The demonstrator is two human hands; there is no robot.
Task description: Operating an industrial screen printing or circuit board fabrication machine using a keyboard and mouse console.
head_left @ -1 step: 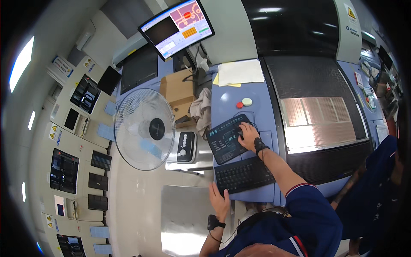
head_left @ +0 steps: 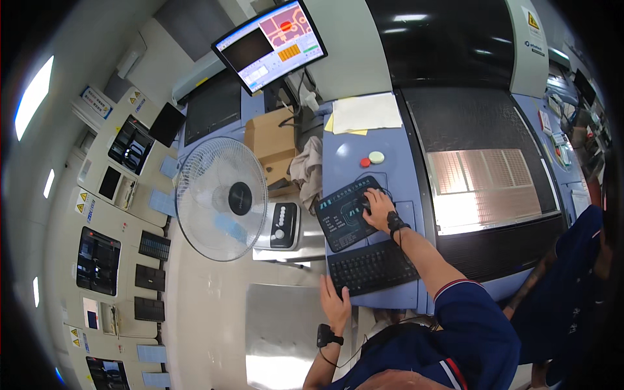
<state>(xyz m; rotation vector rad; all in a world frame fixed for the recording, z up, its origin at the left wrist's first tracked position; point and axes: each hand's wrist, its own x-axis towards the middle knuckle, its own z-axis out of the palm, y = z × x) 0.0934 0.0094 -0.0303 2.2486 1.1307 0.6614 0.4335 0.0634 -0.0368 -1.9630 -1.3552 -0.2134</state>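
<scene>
My right hand [head_left: 378, 210] curls over a dark computer mouse [head_left: 365, 201], its fingers resting on top. Beneath the mouse lies a black mouse pad [head_left: 337, 227] with pale printing. A black keyboard [head_left: 374, 268] sits just nearer to me, slightly askew. My left hand [head_left: 335, 303] is at the keyboard's near left corner, fingers stretched and apart, holding nothing; whether it touches the keyboard I cannot tell. Both wrists wear black bands. Beyond, a lit monitor [head_left: 286, 57] displays a pink and red enlarged pattern beside a dark panel.
A red button [head_left: 364, 162] and pale green button [head_left: 376, 158] rise from the blue worktop, behind them paper sheets [head_left: 367, 112]. A fan [head_left: 221, 198], cardboard box [head_left: 273, 140] and cloth [head_left: 308, 168] stand left. Right lies a copper-coloured panel [head_left: 484, 179]; another person [head_left: 559, 292] is beside me.
</scene>
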